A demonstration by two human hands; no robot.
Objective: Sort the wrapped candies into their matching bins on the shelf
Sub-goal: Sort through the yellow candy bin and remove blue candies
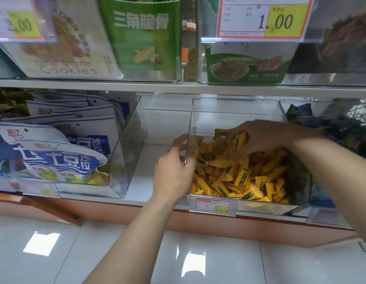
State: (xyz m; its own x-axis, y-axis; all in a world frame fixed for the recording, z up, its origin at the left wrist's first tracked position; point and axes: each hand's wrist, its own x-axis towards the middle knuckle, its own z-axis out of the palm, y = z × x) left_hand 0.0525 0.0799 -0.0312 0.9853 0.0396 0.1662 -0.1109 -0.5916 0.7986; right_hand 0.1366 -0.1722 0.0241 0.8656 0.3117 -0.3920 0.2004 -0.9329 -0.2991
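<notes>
The shelf [157, 160] carries a clear bin [235, 99] to the right, heaped with yellow candies [239, 181]. The left hand [173, 167] clasps its left wall; the right hand [259, 138] pinches a few at the far side (mid-sort, I'd say). The next move is to drop those that match and lift out any strays.

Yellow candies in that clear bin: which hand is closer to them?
Right. The right hand is inside the bin, pinching some yellow candies atop the pile. The left hand is outside, gripping the bin's left wall.
</notes>
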